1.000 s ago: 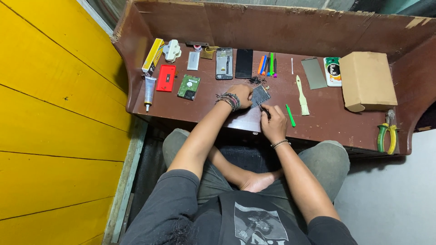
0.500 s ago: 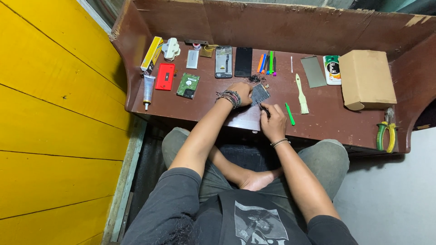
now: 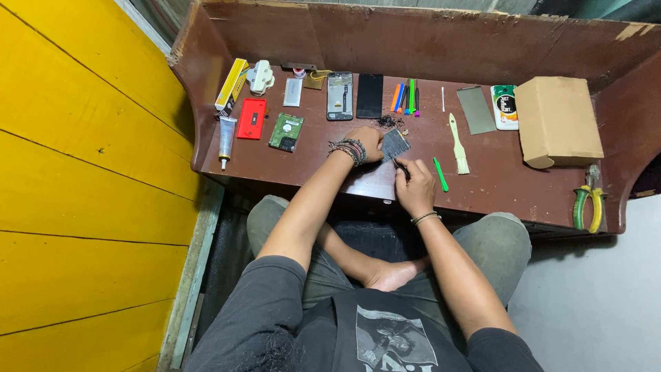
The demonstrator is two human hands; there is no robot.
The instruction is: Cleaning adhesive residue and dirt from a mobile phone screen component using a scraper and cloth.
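I sit cross-legged at a low brown desk point(image 3: 303, 162). My left hand point(image 3: 366, 141) grips a small flat dark part point(image 3: 395, 143), tilted up off the desk. My right hand point(image 3: 414, 186) is closed around a thin dark tool whose tip meets the lower edge of that part. A pale sheet lies under both hands at the desk's front edge. A small heap of dark scraps point(image 3: 388, 121) sits just behind the part. A green stick tool point(image 3: 441, 173) lies right beside my right hand.
Along the back lie an opened phone frame point(image 3: 340, 96), a black phone point(image 3: 370, 95), coloured pens point(image 3: 406, 96) and a grey panel point(image 3: 476, 109). A red case point(image 3: 252, 118), green board point(image 3: 286, 131), glue tube point(image 3: 226, 138), brush point(image 3: 457, 143), cardboard box point(image 3: 556, 120) and pliers point(image 3: 587, 204) also rest here.
Both hands stay at the small dark part with only slight shifts of the fingers. Nothing else on the desk has moved.
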